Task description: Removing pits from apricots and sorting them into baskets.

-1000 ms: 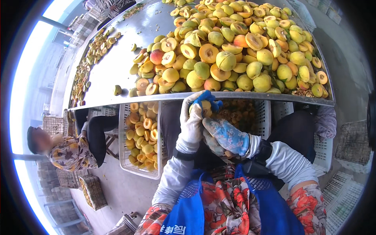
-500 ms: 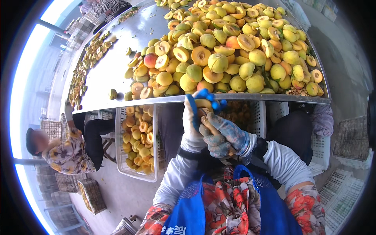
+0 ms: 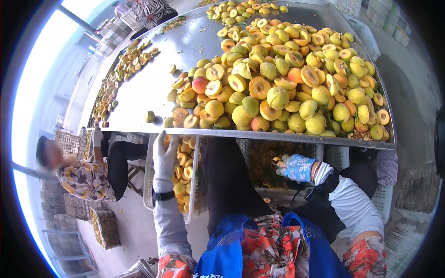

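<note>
My left hand [image 3: 164,160], in a pale glove, is raised at the table's front edge over a white crate [image 3: 149,185] of pitted peach halves [image 3: 183,169]. Its fingers are stretched out, and no fruit shows in them. On the right, my right hand [image 3: 298,167], in a blue flowered glove, is closed above another white crate [image 3: 319,150] of dark brown bits, apparently pits. A small pale-brown, metallic end of the pitting knife [image 3: 278,160] shows at its fingertips; the fist hides the handle. Whether a pit clings to it, I cannot tell.
A big heap of cut yellow peaches [image 3: 278,88] covers the right of the metal table [image 3: 153,88], which has a raised rim. More halves [image 3: 116,76] line its left edge. A seated co-worker [image 3: 88,171] is at the left. Stacked crates [image 3: 419,190] stand at the right.
My hands were together at the table edge, with the knife in a peach half. They have parted: left to the peach crate, right over the pit crate. The half has left my left hand.
</note>
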### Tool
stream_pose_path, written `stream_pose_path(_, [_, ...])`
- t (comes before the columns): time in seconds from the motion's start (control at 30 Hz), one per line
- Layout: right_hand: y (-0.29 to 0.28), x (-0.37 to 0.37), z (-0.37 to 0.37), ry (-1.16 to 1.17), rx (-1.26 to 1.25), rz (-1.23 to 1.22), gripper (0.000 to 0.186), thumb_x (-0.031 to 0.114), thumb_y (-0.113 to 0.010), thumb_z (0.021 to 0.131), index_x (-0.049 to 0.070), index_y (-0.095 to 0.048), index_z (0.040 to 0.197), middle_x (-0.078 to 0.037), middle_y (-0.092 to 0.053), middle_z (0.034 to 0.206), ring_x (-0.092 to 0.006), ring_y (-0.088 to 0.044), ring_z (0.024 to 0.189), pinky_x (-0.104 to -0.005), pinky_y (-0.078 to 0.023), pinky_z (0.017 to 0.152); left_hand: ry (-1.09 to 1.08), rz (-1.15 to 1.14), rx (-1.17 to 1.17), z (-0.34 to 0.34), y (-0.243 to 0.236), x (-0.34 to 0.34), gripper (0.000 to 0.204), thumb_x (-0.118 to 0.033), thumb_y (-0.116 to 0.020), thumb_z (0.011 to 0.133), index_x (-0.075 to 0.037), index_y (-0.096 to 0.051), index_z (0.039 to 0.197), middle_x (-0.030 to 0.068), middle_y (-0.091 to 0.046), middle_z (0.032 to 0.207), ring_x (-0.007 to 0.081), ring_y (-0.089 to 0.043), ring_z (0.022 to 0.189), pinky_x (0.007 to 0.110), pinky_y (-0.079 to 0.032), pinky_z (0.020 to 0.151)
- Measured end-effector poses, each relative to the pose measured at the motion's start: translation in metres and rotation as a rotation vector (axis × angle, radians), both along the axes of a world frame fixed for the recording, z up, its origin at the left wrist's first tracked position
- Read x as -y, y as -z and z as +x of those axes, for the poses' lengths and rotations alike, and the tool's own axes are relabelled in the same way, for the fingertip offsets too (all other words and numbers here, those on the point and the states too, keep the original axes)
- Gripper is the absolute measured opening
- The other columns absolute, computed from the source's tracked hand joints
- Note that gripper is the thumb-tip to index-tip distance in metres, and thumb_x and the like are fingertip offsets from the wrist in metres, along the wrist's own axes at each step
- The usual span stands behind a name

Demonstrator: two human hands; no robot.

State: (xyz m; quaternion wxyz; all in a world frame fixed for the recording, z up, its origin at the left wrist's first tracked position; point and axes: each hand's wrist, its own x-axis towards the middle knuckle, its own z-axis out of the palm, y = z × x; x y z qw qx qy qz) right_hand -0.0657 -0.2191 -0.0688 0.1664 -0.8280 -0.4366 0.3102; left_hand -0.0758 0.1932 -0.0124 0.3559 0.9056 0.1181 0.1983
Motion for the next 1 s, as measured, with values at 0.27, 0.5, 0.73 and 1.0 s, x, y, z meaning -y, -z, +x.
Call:
stream_pose_path(0.27, [-0.014, -0.018, 0.01, 0.496, -0.222, 0.143, 0.038, 0.038, -0.057, 0.092, 0.003, -0.058, 0.105, -0.015, -0.063, 0.072, -0.0274, -0.063, 0.058, -0.0386, -0.05, 0.055, 0.156, 0.496, -0.219, 0.161, -0.02, 0.1, 0.036, -0.03, -0.06, 0.089, -0.005, -0.058, 0.114, 0.0216, -0.066, 0.097, 0.0367, -0.065, 0.093, 0.042, -0.051, 0.083])
stream_pose_path(0.5, [-0.036, -0.007, 0.001, 0.685, -0.23, 0.246, 0.044, 0.039, -0.052, 0.094, 0.001, -0.056, 0.117, -0.02, -0.062, 0.086, -0.0324, -0.062, 0.071, -0.0413, -0.049, 0.068, 0.243, 0.384, -0.223, 0.184, -0.004, 0.097, 0.064, -0.032, -0.08, 0.071, 0.001, -0.051, 0.118, 0.0212, -0.057, 0.113, 0.037, -0.059, 0.101, 0.041, -0.049, 0.087])
stream_pose_path(0.73, [-0.054, -0.008, 0.002, 0.716, -0.372, 0.367, 0.035, 0.035, -0.057, 0.094, 0.006, -0.056, 0.114, -0.005, -0.056, 0.069, -0.0113, -0.056, 0.054, -0.0284, -0.044, 0.047, 0.343, 0.315, -0.102, 0.178, -0.007, 0.093, 0.055, -0.019, -0.083, 0.068, 0.002, -0.051, 0.107, 0.0151, -0.06, 0.104, 0.0247, -0.062, 0.095, 0.036, -0.051, 0.079])
stream_pose_path(1.0, [-0.037, -0.037, -0.004, 0.782, -0.783, 1.103, 0.013, 0.014, -0.057, 0.095, 0.007, -0.055, 0.106, -0.003, -0.056, 0.073, -0.0121, -0.053, 0.057, -0.024, -0.043, 0.051, 0.516, -0.854, -0.187, 0.069, -0.033, 0.146, 0.03, -0.018, -0.065, 0.092, 0.003, -0.061, 0.113, 0.0018, -0.065, 0.092, 0.0067, -0.059, 0.08, 0.021, -0.05, 0.073])
